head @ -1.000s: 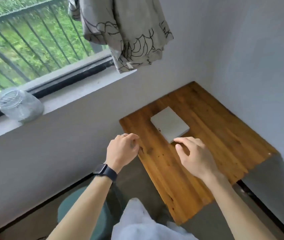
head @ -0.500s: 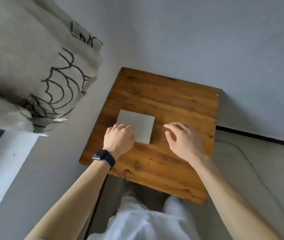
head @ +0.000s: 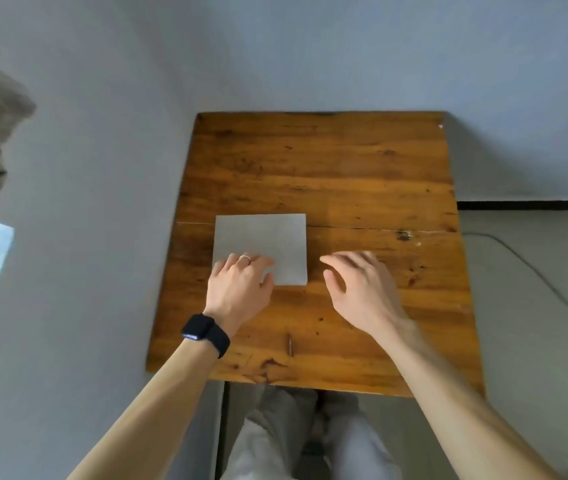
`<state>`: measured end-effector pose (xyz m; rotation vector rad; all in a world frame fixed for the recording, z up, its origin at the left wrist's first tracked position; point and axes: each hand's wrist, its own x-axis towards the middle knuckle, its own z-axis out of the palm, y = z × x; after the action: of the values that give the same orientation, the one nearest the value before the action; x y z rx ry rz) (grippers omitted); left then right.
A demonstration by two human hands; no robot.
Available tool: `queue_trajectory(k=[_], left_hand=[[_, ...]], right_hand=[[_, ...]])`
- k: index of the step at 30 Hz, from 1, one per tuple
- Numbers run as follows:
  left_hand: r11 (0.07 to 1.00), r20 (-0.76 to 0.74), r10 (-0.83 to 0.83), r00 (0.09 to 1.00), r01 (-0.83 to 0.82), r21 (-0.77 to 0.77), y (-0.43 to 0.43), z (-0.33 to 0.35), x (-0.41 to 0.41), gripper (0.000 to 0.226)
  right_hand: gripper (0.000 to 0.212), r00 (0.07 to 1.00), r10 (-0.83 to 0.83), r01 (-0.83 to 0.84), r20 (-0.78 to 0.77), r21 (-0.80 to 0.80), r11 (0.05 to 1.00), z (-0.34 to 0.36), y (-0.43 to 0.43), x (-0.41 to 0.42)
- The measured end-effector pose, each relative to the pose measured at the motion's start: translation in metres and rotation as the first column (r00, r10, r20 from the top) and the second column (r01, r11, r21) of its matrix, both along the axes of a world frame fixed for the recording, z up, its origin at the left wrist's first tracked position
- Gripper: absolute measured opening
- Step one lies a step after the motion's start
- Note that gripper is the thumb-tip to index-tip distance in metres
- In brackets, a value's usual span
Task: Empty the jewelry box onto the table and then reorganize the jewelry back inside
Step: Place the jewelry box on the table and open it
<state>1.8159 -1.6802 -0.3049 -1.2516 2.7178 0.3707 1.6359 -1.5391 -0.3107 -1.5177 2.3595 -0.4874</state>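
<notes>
Now the left grip [head: 241, 285] has landed on the closed jewelry box [head: 268, 240], hold unclear; the right grip [head: 362, 289] hovers released beside it, so opening can begin.

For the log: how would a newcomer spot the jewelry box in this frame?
Find the square wooden table pushed against the grey wall. On its left half lies the jewelry box, a flat, pale grey square with its lid closed; the left hand rests on its near left corner. It is the only large pale thing on the brown wood.
</notes>
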Motion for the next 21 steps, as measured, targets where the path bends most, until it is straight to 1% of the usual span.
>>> queue_trajectory(k=[2, 6, 9, 13, 16, 21], left_hand=[[0.999, -0.059, 0.005, 0.998, -0.007, -0.032, -0.006, -0.022, 0.001, 0.034], [0.993, -0.240, 0.029, 0.970, -0.055, -0.100, -0.020, -0.068, 0.009, 0.031], [0.989, -0.319, 0.011, 0.948, -0.057, -0.133, -0.027, -0.094, 0.018, 0.030], [0.987, -0.364, -0.003, 0.931, -0.055, -0.149, -0.016, -0.109, 0.033, 0.030], [0.985, -0.390, -0.010, 0.921, -0.059, -0.164, 0.011, -0.102, 0.053, 0.030], [0.959, -0.344, -0.078, 0.936, -0.024, -0.283, 0.068, -0.076, 0.097, 0.031]], right_hand=[[0.033, 1.000, -0.005, 0.005, -0.002, -0.033, 0.999, -0.029, -0.003, 0.004], [0.032, 0.998, -0.023, 0.015, -0.058, -0.142, 0.990, -0.084, -0.011, 0.007], [0.032, 0.996, -0.031, 0.013, -0.080, -0.211, 0.977, -0.112, -0.015, 0.008], [0.033, 0.994, -0.065, 0.044, -0.089, -0.222, 0.974, -0.125, -0.007, 0.021], [0.034, 0.992, -0.092, 0.071, -0.090, -0.215, 0.974, -0.118, 0.021, 0.040], [0.035, 0.981, -0.109, 0.075, -0.163, -0.201, 0.977, -0.085, 0.087, 0.084]])
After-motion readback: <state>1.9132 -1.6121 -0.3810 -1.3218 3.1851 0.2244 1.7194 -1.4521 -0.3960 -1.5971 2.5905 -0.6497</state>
